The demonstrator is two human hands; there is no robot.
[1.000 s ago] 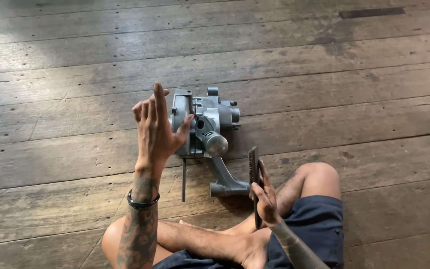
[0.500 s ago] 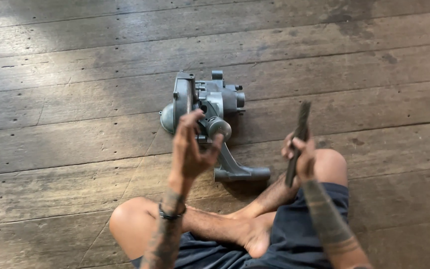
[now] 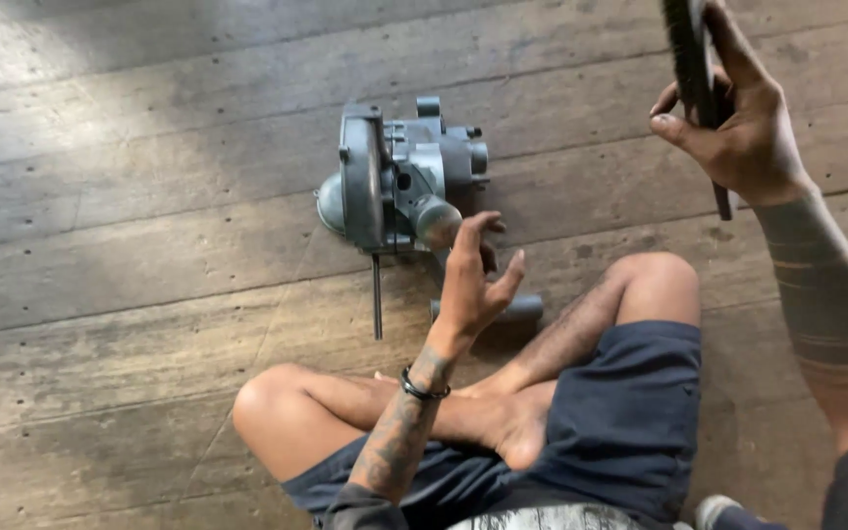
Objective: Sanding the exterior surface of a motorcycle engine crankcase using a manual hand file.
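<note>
Now: left hand [image 3: 473,280] open, empty, just beside grey power-tool motor housing [image 3: 399,182] on plank floor [image 3: 149,294]; right hand [image 3: 738,128] clamped on dark flat blade [image 3: 689,59]. Steady housing before bringing blade close.

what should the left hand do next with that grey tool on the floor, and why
Probably lower the left hand onto the grey tool to steady it. The hand is open and empty just in front of it, not gripping it, and the tool lies loose on the plank floor. The right hand is raised off to the side, holding a dark flat tool.
</note>
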